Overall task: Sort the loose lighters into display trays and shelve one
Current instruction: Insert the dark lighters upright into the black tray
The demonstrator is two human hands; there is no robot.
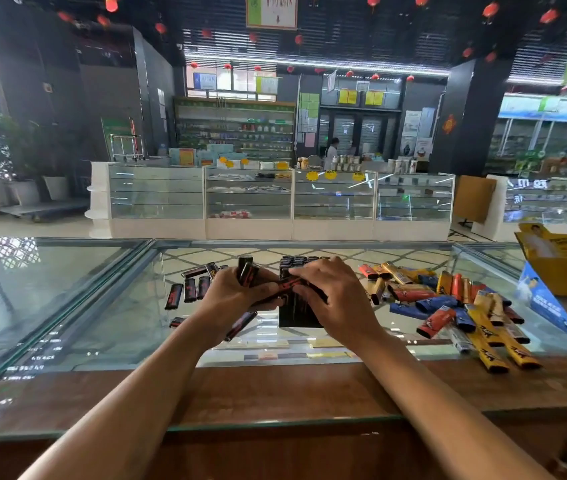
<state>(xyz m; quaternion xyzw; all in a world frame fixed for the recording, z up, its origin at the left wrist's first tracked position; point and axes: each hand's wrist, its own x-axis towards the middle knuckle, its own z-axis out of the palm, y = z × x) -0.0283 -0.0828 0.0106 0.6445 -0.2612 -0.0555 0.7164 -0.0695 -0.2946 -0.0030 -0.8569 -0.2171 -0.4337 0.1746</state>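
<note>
Both hands are right at the black display tray [297,315] on the glass counter [67,289]. The left hand [237,296], at the tray's left edge, is wrapped round a bunch of black lighters [245,270] poking up past the knuckles, while the right hand [334,299], over the tray's top, pinches a black-and-red lighter [287,284] lying crosswise there. Loose black lighters [188,289] lie flat left of the tray, a heap of coloured lighters [448,306] sprawls to its right, and a yellow box [566,268] stands beyond that heap.
</note>
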